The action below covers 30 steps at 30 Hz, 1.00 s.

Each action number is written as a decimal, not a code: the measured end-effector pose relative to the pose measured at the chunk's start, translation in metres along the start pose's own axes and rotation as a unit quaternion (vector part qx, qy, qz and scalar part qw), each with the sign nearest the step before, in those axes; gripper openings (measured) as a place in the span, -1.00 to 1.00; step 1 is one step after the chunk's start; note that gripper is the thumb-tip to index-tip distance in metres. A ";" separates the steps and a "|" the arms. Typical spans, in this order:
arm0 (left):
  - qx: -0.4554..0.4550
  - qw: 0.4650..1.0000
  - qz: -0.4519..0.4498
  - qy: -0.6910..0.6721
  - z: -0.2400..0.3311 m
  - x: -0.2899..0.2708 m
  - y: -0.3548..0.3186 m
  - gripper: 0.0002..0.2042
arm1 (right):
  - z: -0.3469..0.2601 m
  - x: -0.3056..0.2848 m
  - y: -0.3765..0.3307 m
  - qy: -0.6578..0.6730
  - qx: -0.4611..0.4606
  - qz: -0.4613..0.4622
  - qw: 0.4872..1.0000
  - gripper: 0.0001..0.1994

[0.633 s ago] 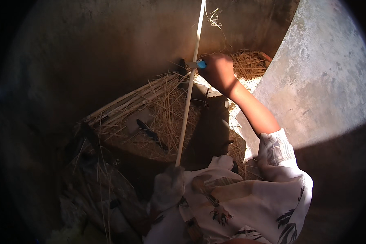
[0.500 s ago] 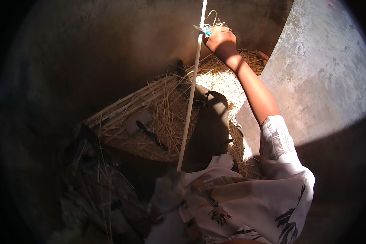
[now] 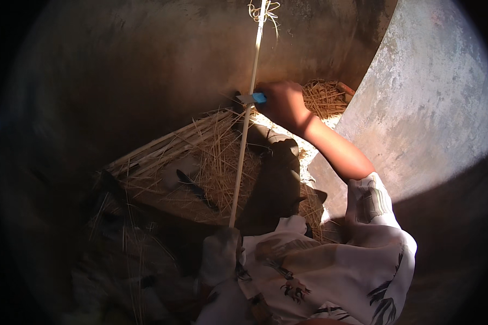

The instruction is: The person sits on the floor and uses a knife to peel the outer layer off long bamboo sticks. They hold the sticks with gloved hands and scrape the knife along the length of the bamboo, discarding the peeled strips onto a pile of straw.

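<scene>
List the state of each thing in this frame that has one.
Pale stick: held steeply, curled shavings at its top.
Blue-handled blade: pressed against the stick.
Right hand: closed on the blade's handle.
Left hand: in a pale glove, gripping the stick's lower end.
Straw: loose, scattered.

A loose heap of dry, pale straw lies on the dark ground beside a curved grey concrete wall, with a small dark slender object resting on the straw.
</scene>
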<state>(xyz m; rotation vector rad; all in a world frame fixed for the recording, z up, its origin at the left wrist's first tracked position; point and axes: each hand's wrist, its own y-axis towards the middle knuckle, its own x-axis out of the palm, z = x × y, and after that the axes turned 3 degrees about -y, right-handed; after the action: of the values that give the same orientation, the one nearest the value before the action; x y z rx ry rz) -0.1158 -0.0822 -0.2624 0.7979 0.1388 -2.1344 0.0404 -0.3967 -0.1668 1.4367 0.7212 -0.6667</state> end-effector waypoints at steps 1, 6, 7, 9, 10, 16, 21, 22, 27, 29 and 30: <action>-0.003 1.000 -0.004 0.001 0.006 -0.001 0.007 -0.96 | 0.001 0.010 -0.020 0.014 -0.045 0.032 0.998 -0.89; 0.073 0.992 -0.001 0.102 -0.007 0.011 -0.009 -0.95 | 0.040 -0.018 0.011 0.160 0.101 0.054 0.980 -0.81; 0.073 0.991 -0.004 0.108 -0.009 0.013 -0.014 -0.93 | 0.069 -0.019 0.032 0.062 0.083 0.057 0.993 -0.77; 0.081 0.991 -0.019 0.102 -0.011 0.015 -0.017 -0.92 | 0.159 0.000 0.060 -0.241 -0.087 0.160 0.953 -0.76; 0.089 0.992 -0.029 0.089 -0.011 0.016 -0.015 -0.92 | 0.200 0.004 0.064 -0.123 -0.092 0.271 0.950 -0.77; 0.055 0.997 -0.009 0.059 -0.013 0.016 -0.015 -0.90 | 0.157 -0.054 0.101 -0.123 0.302 0.028 0.945 -0.69; -0.040 0.999 0.018 -0.029 -0.004 0.006 -0.006 -0.93 | 0.047 -0.015 -0.001 -0.126 -0.040 -0.011 0.991 -0.86; -0.110 0.989 0.020 -0.094 0.001 0.004 -0.005 -0.93 | 0.023 -0.013 -0.022 -0.099 -0.076 -0.046 0.991 -0.89; 0.059 0.997 0.050 0.029 -0.009 0.015 -0.012 -0.92 | 0.046 -0.001 -0.019 -0.144 0.026 -0.060 0.987 -0.85; 0.099 0.988 0.033 0.116 -0.001 0.013 -0.012 -0.92 | 0.096 -0.009 0.019 -0.081 0.100 -0.080 0.988 -0.81; 0.069 0.994 0.004 0.081 0.000 0.013 -0.012 -0.94 | 0.126 -0.005 0.029 -0.109 0.130 -0.046 0.984 -0.79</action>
<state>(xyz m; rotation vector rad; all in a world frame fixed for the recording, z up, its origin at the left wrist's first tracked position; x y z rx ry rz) -0.1300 -0.0832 -0.2719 1.0519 0.0746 -2.0875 0.0642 -0.5217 -0.1443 1.5427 0.5448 -1.0031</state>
